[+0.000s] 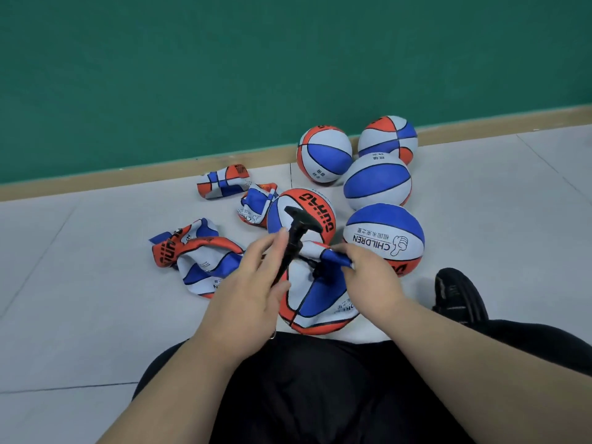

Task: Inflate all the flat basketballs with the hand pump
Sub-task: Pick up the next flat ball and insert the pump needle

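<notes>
Left hand (250,283) grips pump (293,240) — right hand (368,274), basketball (320,299).

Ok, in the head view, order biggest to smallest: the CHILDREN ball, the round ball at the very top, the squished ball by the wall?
1. CHILDREN ball
2. round ball at the very top
3. squished ball by the wall
The CHILDREN ball is nearer the camera, so both round ones may really match.

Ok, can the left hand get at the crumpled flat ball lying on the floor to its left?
Probably yes: the crumpled flat ball lies right beside the left hand with nothing between them. But that hand grips the hand pump, so it would need to let go first.
</notes>
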